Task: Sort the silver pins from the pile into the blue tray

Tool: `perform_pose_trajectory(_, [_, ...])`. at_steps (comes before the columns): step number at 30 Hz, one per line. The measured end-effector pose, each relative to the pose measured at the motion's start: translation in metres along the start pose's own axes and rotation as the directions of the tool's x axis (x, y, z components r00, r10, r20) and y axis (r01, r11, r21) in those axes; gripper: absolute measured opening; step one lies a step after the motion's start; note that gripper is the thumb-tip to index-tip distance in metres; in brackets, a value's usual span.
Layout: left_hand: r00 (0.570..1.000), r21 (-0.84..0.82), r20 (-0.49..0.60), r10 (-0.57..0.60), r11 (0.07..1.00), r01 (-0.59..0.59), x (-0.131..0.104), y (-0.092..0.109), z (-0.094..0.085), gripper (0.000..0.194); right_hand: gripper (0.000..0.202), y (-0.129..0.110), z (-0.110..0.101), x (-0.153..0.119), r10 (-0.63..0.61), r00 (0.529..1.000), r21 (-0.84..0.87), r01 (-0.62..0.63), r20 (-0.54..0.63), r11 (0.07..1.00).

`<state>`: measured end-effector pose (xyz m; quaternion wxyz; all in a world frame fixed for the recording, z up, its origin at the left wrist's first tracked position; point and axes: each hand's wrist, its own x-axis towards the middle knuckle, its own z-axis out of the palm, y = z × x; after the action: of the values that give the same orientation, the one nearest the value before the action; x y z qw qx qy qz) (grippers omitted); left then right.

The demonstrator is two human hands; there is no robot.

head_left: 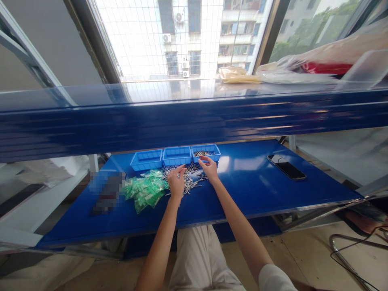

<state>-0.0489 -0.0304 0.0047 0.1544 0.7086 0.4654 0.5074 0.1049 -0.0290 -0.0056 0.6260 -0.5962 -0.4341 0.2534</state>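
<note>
My left hand (176, 180) is over a loose pile of thin silver metal pins (189, 184), its thumb and fingers drawn together. Whatever it may pinch is too small to make out. At the front edge of the right-hand blue bin (216, 155), my right hand (209, 167) has its thumb and forefinger close together; anything between them cannot be made out. Small metal pieces (201, 153) lie inside that bin. To the left of my left hand is a heap of small green-printed clear plastic bags (147, 188), touching the pins.
Two more blue bins, the middle one (177, 155) and the left one (147, 160), stand in the same row. A phone (286, 167) lies at the right of the blue table (242, 198). A blurred dark item (109, 194) is at the left. A blue shelf (182, 121) overhangs the back.
</note>
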Motion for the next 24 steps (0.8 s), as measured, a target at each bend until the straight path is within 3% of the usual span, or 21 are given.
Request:
perform_pose_trajectory(4, [1.0, -0.009, 0.013, -0.011, 1.0, 0.011, 0.0, 0.0, -0.001, 0.023, 0.027, 0.002, -0.004, -0.009, -0.153, 0.986, -0.353, 0.166, 0.064, 0.921])
perform_pose_trajectory(8, [0.999, 0.008, 0.032, -0.019, 1.0, 0.019, 0.0, -0.002, 0.0, 0.024, 0.027, 0.003, -0.004, -0.015, -0.167, 0.961, -0.488, 0.258, 0.222, 0.834])
perform_pose_trajectory(12, [0.998, 0.008, 0.04, -0.04, 0.999, 0.04, 0.0, -0.003, 0.002, 0.029, 0.024, 0.006, -0.002, -0.016, -0.15, 0.943, -0.531, 0.293, 0.296, 0.795])
perform_pose_trajectory(24, [0.997, 0.024, 0.064, -0.046, 0.999, 0.045, 0.0, 0.001, 0.0, 0.029, 0.014, 0.012, -0.001, -0.014, -0.168, 0.937, -0.529, 0.314, 0.307, 0.789])
